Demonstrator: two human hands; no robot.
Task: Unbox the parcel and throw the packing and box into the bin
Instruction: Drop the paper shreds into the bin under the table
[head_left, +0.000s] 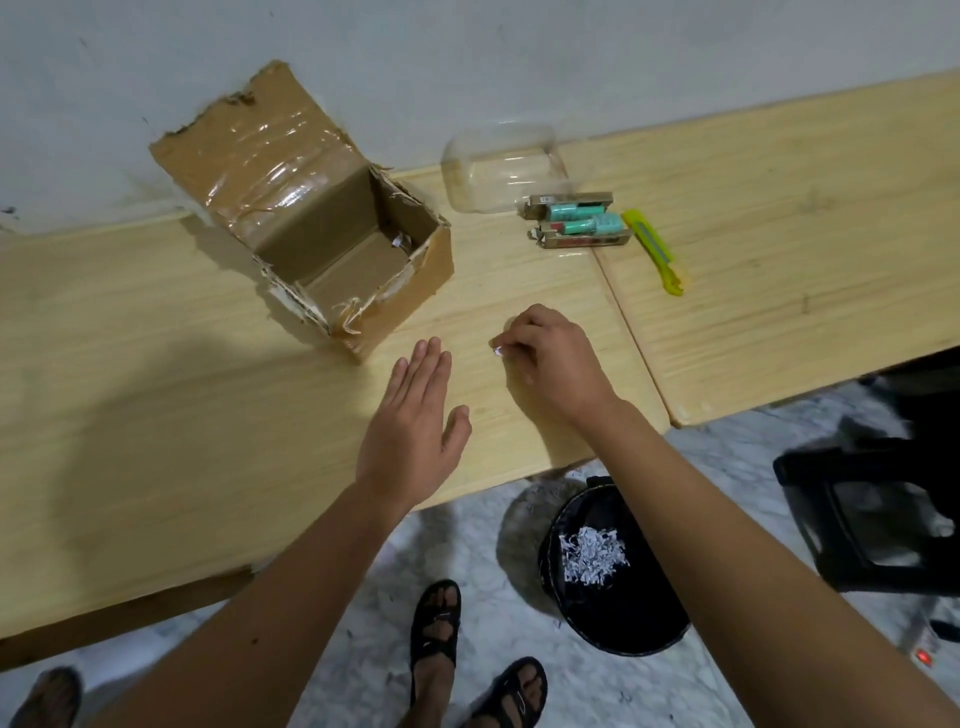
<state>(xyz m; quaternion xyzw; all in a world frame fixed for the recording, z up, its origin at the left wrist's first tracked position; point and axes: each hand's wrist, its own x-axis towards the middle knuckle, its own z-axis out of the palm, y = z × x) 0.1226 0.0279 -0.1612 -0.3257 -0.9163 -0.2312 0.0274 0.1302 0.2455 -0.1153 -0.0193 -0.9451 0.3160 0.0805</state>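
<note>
An opened cardboard box (332, 244) with torn, taped flaps stands on the wooden table (156, 364), nearly empty inside. My left hand (415, 421) lies flat and open on the table just right of the box's front corner. My right hand (550, 358) pinches a tiny white paper scrap (497, 352) against the tabletop. A black bin (613, 571) sits on the floor below the table edge, with shredded white paper (592, 556) inside it.
Near the wall lie a clear plastic cover (498, 166), two small packs with teal cylinders (576, 221) and a yellow-green utility knife (657, 249). A second table (805, 234) adjoins on the right. A black stool (872, 514) stands right of the bin. Sandalled feet are on the marble floor.
</note>
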